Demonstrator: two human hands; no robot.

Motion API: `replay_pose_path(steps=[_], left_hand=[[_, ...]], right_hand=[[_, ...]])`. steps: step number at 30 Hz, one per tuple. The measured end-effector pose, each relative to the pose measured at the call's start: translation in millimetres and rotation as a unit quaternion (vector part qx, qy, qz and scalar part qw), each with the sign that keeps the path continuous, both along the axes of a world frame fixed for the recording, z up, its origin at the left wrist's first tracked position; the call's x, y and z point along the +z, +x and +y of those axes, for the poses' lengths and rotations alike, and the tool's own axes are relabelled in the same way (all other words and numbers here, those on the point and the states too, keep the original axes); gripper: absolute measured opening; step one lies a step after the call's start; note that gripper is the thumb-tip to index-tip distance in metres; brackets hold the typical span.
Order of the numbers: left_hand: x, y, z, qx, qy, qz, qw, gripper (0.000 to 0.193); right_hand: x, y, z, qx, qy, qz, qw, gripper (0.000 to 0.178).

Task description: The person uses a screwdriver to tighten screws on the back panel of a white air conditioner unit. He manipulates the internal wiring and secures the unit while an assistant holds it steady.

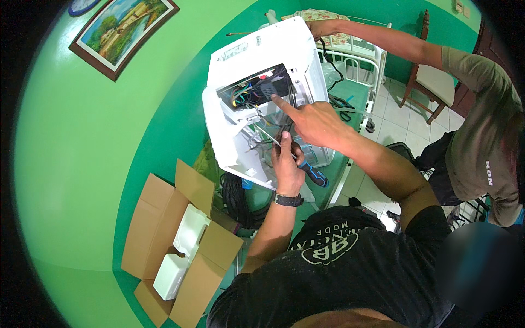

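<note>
Two hands of the wearer work at the open side of a white appliance housing (262,93), which stands tilted on its end so that its wiring bay faces up toward the head camera; a co-worker's hand (316,26) grips the far top corner, apparently to steady the housing in that tilt. The left hand (288,164) is closed around a screwdriver (309,170) with a blue and black handle, its thin shaft running up and left into the housing beside the loose wires; held low on the handle, the tool leaves the bay unobstructed. The right hand (314,123) grasps nothing; its forefinger is stretched out and its tip touches the dark block among the coloured wires (246,93), the other fingers curled back, as if singling out one spot. An open cardboard box (169,246) with white foam inserts lies on the floor to the left, against the green wall (82,164); a coil of black cable (240,199) sits just below the housing; a wooden chair (432,82) stands well apart at the right.
</note>
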State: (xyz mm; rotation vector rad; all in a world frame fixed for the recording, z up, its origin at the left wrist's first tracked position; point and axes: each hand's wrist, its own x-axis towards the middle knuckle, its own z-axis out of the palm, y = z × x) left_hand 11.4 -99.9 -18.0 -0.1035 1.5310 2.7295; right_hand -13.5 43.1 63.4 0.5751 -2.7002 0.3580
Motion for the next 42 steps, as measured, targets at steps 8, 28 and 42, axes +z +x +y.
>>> replay_pose_path(steps=[8,28,42], left_hand=[[7.5,-9.7,-0.2,-0.021,0.052,0.002,0.998,0.030],[2.4,3.8,-20.9,-0.140,-0.068,0.083,0.984,0.053],[36.6,12.2,-14.1,-0.014,-0.018,0.073,0.997,0.034]], right_hand=[[0.6,-0.8,0.7,0.006,-0.022,0.003,1.000,0.087],[-46.3,15.4,21.5,0.133,-0.392,-0.016,0.910,0.044],[-14.6,29.1,-1.5,0.042,-0.352,0.193,0.915,0.028]])
